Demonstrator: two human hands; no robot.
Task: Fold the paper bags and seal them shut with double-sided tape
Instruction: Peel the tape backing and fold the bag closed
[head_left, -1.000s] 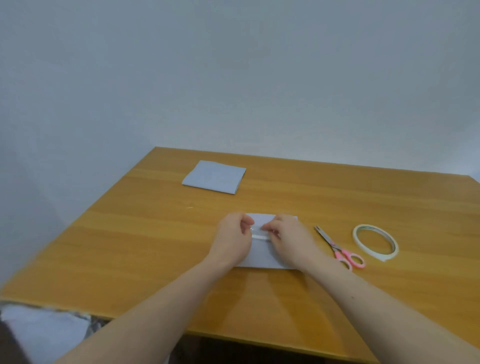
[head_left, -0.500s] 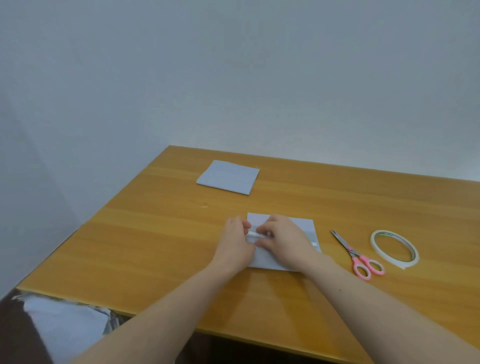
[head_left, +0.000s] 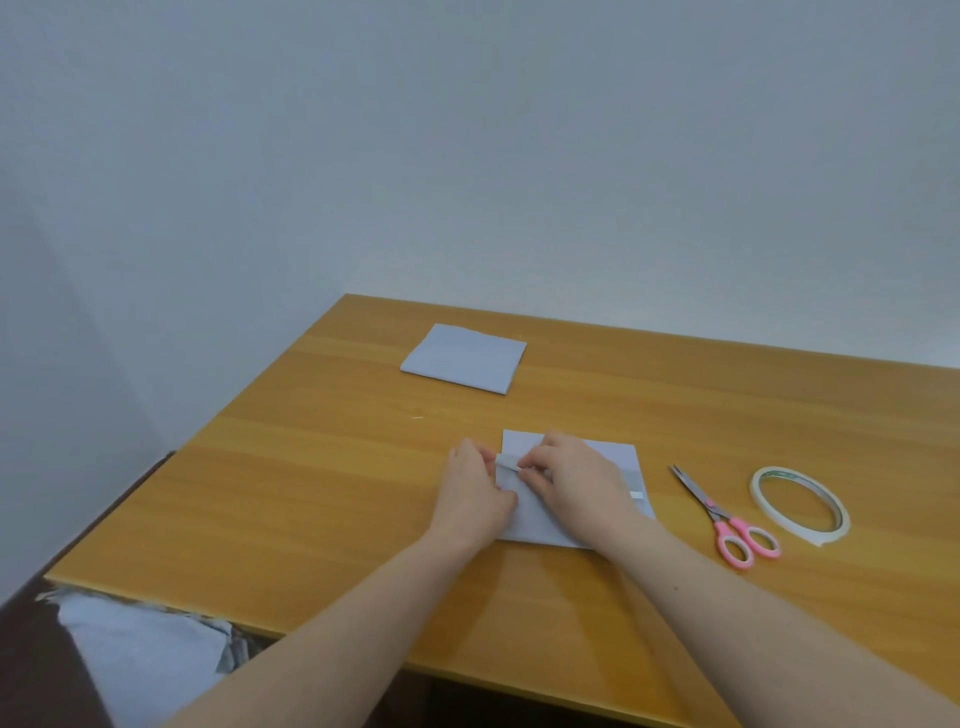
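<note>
A pale blue paper bag (head_left: 621, 457) lies flat on the wooden table (head_left: 322, 467), partly under my hands. My left hand (head_left: 475, 496) presses on the bag's left edge. My right hand (head_left: 576, 480) rests on the bag, its fingertips pinching a small white strip of tape backing (head_left: 508, 461) that curls up at the bag's left end. A short bit of the tape strip (head_left: 638, 495) shows near the bag's right edge. A second folded pale blue bag (head_left: 465, 358) lies farther back on the table.
Pink-handled scissors (head_left: 727, 519) lie right of the bag, and a roll of double-sided tape (head_left: 800, 506) lies flat beyond them. Below the table's near left edge sits a heap of pale paper (head_left: 140, 654). A plain wall stands behind the table.
The view has swung left, shifting everything rightward in frame. My right fingertips have moved to the bag's left end and lifted the tip of the white backing strip.
</note>
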